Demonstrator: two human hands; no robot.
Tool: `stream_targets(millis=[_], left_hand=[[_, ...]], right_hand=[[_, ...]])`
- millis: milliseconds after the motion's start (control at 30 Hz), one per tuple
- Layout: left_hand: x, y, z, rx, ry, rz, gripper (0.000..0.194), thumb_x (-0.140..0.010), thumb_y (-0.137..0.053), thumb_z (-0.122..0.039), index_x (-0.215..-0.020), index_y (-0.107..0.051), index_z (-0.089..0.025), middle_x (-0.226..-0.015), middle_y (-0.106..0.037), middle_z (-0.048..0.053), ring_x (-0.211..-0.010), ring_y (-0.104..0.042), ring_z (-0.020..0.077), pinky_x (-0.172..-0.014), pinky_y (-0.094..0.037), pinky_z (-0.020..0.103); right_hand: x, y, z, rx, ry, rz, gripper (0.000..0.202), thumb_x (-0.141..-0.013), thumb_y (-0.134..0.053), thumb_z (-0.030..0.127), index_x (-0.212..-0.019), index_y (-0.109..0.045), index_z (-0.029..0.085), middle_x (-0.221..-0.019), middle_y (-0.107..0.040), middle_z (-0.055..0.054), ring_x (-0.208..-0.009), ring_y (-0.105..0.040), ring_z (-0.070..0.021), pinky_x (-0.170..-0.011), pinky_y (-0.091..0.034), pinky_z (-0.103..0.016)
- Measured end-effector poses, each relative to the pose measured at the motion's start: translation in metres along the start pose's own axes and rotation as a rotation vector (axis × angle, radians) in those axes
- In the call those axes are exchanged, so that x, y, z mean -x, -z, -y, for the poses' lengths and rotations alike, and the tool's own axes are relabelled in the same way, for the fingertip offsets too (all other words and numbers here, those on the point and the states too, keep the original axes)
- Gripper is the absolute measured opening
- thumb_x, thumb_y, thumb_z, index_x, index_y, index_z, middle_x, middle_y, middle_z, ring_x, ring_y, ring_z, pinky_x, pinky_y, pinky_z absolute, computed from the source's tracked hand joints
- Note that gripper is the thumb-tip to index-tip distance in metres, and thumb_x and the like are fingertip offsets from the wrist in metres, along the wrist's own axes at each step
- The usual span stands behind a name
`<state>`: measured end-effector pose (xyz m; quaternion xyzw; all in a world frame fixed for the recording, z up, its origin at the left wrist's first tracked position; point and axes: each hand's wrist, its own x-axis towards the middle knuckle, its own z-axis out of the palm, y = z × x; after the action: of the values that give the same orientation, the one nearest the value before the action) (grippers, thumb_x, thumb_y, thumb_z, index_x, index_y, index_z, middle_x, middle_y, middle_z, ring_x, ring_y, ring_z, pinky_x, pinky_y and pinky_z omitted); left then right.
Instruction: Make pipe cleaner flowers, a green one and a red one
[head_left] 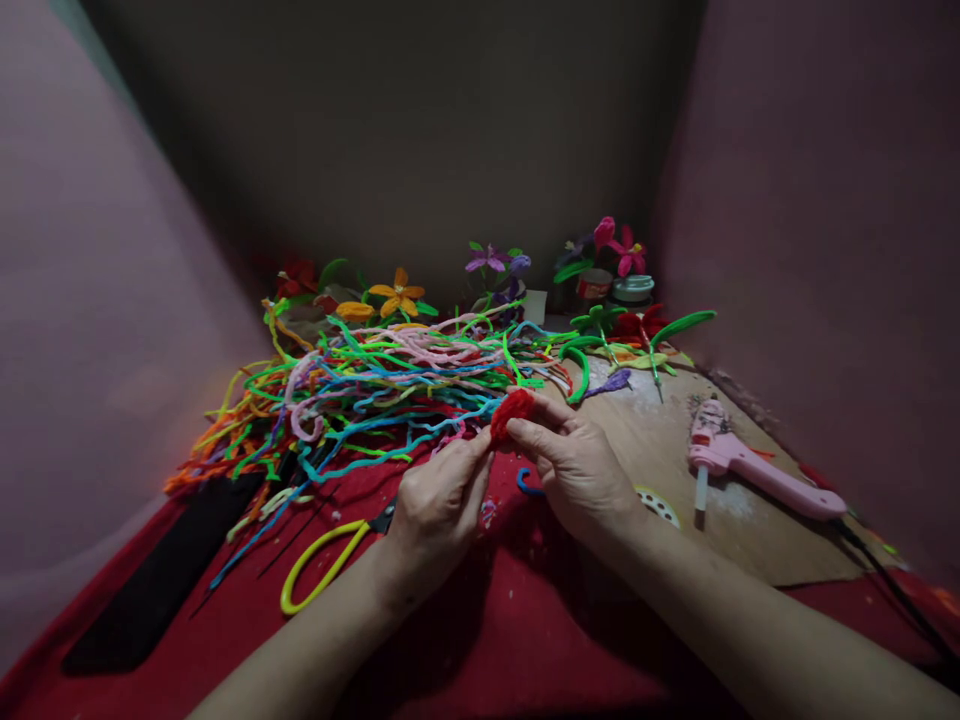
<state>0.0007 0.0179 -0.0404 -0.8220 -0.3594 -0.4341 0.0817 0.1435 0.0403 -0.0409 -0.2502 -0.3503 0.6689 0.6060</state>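
Between both hands, above the red cloth, is a small fuzzy red pipe-cleaner piece (513, 414), rounded like a petal. My left hand (442, 492) pinches its lower left edge between thumb and fingertips. On the other side, my right hand (574, 462) grips it with the thumb in front and fingers behind, so part of it is hidden. Just beyond the hands lies a large tangled heap of coloured pipe cleaners (405, 372). A short curled blue piece (529, 484) rests on the cloth by my right hand.
Yellow-handled scissors (324, 568) lie left of my left forearm, near a long black object (161, 580). A pink glue gun (757, 470) with a cord rests on a brown board (750, 540) at right. Finished pipe-cleaner flowers, such as an orange one (399, 293), stand at the back.
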Motion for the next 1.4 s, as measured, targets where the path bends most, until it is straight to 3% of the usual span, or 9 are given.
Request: stream_targets(millis=[133,267,400,533,733,900,1067,1200,1400], left_hand=[[0.001,-0.001,0.002,0.016,0.025,0.030,0.029,-0.083,-0.049,-0.007,-0.109,-0.056,-0.016,-0.091,-0.070,0.007,-0.080,-0.066,0.0138,-0.074,-0.055,0.024],[0.002,-0.005,0.003,-0.041,-0.003,0.057,0.027,-0.083,-0.049,-0.008,-0.109,-0.054,-0.015,-0.086,-0.068,0.006,-0.076,-0.065,0.0130,-0.070,-0.053,0.022],[0.004,-0.008,0.003,-0.194,-0.077,0.121,0.028,-0.083,-0.048,-0.010,-0.111,-0.050,-0.011,-0.082,-0.066,0.008,-0.073,-0.064,0.0148,-0.066,-0.053,0.024],[0.005,-0.008,0.000,-0.317,-0.096,0.161,0.029,-0.084,-0.047,-0.010,-0.112,-0.049,-0.006,-0.081,-0.066,0.011,-0.074,-0.065,0.0175,-0.063,-0.054,0.025],[0.010,-0.007,0.000,-0.272,-0.015,0.206,0.034,-0.083,-0.043,-0.007,-0.117,-0.048,-0.008,-0.087,-0.066,0.012,-0.080,-0.065,0.0186,-0.071,-0.055,0.029],[0.009,-0.005,0.003,-0.065,0.125,0.275,0.034,-0.084,-0.045,-0.011,-0.117,-0.051,-0.016,-0.096,-0.068,0.008,-0.081,-0.066,0.0161,-0.070,-0.053,0.025],[0.001,-0.003,0.004,0.135,0.321,0.294,0.021,-0.082,-0.053,-0.018,-0.102,-0.060,-0.020,-0.086,-0.071,0.003,-0.069,-0.066,0.0128,-0.064,-0.049,0.020],[-0.004,-0.001,0.004,0.235,0.568,0.332,0.022,-0.076,-0.060,-0.022,-0.098,-0.061,-0.021,-0.075,-0.069,0.000,-0.061,-0.062,0.0124,-0.056,-0.047,0.020],[-0.012,0.002,0.001,0.671,0.964,0.328,0.026,-0.070,-0.064,-0.023,-0.095,-0.059,-0.019,-0.061,-0.056,-0.006,-0.036,-0.040,0.0037,-0.035,-0.032,0.016]], right_hand=[[0.001,-0.002,0.005,0.081,-0.028,-0.009,0.028,-0.065,-0.071,0.023,-0.092,-0.068,0.017,-0.082,-0.068,-0.002,-0.072,-0.058,-0.0137,-0.075,-0.044,-0.030],[0.002,-0.002,0.010,0.215,0.005,0.007,0.020,-0.069,-0.069,0.026,-0.085,-0.069,0.016,-0.076,-0.066,0.000,-0.063,-0.053,-0.0100,-0.064,-0.042,-0.024],[0.001,0.000,0.008,0.143,-0.042,-0.008,0.014,-0.070,-0.067,0.026,-0.079,-0.068,0.015,-0.068,-0.063,0.000,-0.058,-0.053,-0.0086,-0.059,-0.043,-0.022],[0.000,-0.002,0.007,0.059,-0.113,-0.075,0.017,-0.063,-0.072,0.025,-0.075,-0.068,0.013,-0.065,-0.063,0.000,-0.054,-0.054,-0.0092,-0.053,-0.046,-0.022],[-0.001,-0.003,0.004,0.022,-0.144,-0.103,0.018,-0.059,-0.074,0.023,-0.071,-0.068,0.011,-0.061,-0.062,0.000,-0.051,-0.056,-0.0086,-0.052,-0.049,-0.021],[-0.003,0.002,0.000,0.044,-0.121,-0.093,0.016,-0.063,-0.071,0.024,-0.074,-0.069,0.012,-0.062,-0.063,0.000,-0.051,-0.056,-0.0093,-0.053,-0.049,-0.022],[-0.003,0.005,-0.004,0.074,-0.093,-0.083,0.014,-0.065,-0.070,0.024,-0.076,-0.070,0.015,-0.065,-0.064,0.000,-0.052,-0.056,-0.0097,-0.051,-0.046,-0.022],[-0.004,0.004,-0.005,0.100,-0.089,-0.093,0.013,-0.064,-0.069,0.023,-0.075,-0.069,0.015,-0.065,-0.063,0.000,-0.053,-0.055,-0.0098,-0.051,-0.045,-0.022],[-0.003,0.003,-0.005,0.095,-0.110,-0.092,0.015,-0.065,-0.068,0.023,-0.079,-0.069,0.015,-0.064,-0.063,0.000,-0.052,-0.054,-0.0094,-0.050,-0.043,-0.022]])
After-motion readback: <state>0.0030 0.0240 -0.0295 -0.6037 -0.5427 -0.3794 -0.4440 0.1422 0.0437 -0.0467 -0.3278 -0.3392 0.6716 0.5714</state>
